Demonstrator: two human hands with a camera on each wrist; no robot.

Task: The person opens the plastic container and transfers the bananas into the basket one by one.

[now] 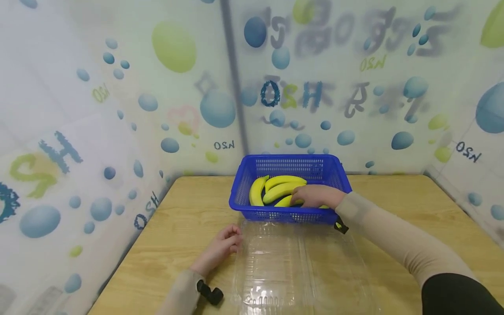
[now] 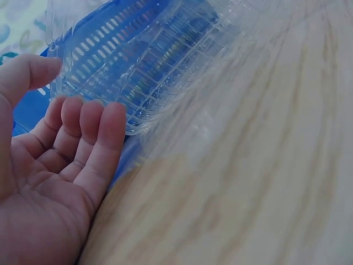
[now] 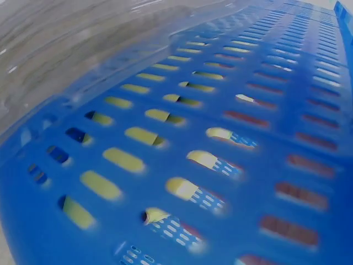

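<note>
Several yellow bananas (image 1: 280, 191) lie in a blue plastic basket (image 1: 289, 215). My right hand (image 1: 316, 195) reaches into the basket from the right, its fingers bent down over the front bananas. Its fingertips are partly hidden, so whether they grip a banana cannot be seen. In the right wrist view the slotted basket wall (image 3: 220, 118) covers most of the hand. In front of the basket lies a clear plastic clamshell box (image 1: 271, 267), opened flat. My left hand (image 1: 222, 246) is at its left edge, fingers loosely bent, with the box wall (image 2: 138, 102) close to the fingertips.
A wooden table (image 1: 189, 210) carries the basket and the box. Behind it stands a wall (image 1: 189, 105) covered with printed bubbles and lettering. The basket is near the table's back edge, and black camera straps (image 1: 210, 293) sit on the wrists.
</note>
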